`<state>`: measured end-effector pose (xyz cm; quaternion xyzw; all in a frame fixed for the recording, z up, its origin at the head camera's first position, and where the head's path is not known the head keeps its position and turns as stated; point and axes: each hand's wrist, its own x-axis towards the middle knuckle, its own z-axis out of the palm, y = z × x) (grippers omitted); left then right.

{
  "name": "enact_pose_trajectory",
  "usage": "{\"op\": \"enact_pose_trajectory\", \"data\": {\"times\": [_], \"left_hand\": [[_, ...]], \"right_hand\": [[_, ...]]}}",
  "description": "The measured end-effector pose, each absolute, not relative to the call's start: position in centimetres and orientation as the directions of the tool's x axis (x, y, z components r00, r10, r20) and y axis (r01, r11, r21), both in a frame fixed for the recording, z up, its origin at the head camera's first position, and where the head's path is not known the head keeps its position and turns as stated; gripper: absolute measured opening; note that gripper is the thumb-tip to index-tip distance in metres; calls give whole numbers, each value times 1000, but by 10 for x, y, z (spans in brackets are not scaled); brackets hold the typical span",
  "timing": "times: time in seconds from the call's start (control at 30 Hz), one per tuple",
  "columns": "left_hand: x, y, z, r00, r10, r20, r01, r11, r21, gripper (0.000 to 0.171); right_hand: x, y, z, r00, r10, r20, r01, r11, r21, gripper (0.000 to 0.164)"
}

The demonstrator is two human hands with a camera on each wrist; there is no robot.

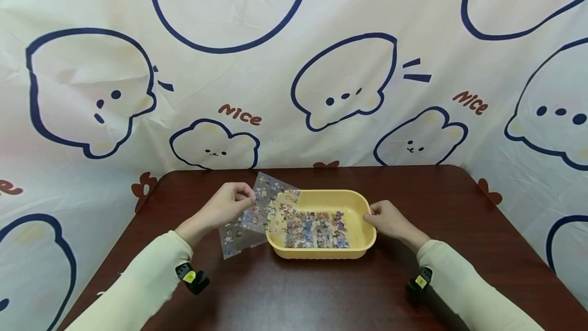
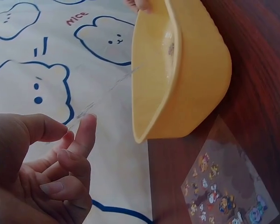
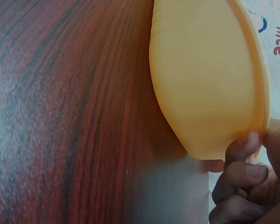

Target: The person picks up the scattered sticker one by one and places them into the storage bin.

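My left hand (image 1: 229, 202) pinches a clear sticker sheet (image 1: 266, 195) printed with small colourful cartoon figures. The sheet overlaps the left end of a yellow plastic basin (image 1: 321, 254) and shows edge-on in the left wrist view. Inside the basin lie more sticker sheets (image 1: 317, 230) with dense colourful figures. My right hand (image 1: 389, 218) grips the basin's right rim between thumb and fingers. In the right wrist view, that thumb and the curled fingers (image 3: 242, 172) close on the rim. Another clear sticker sheet (image 2: 224, 191) lies on the table left of the basin.
The dark red-brown wooden table (image 1: 294, 295) carries the basin near its far edge. Behind it hangs a white cloth (image 1: 275, 91) with blue bear outlines and the word Nice. Black wrist devices (image 1: 193, 278) sit on both sleeves.
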<state>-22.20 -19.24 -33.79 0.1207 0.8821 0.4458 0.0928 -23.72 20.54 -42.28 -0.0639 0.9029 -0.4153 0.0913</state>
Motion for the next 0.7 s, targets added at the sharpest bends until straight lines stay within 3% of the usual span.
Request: {"op": "enact_pose_trajectory", "data": {"times": [0.7], "left_hand": [[-218, -156, -362, -937, 336, -92, 129, 578, 806, 10]], "right_hand": [[-237, 205, -424, -976, -184, -115, -35, 655, -755, 28]]}}
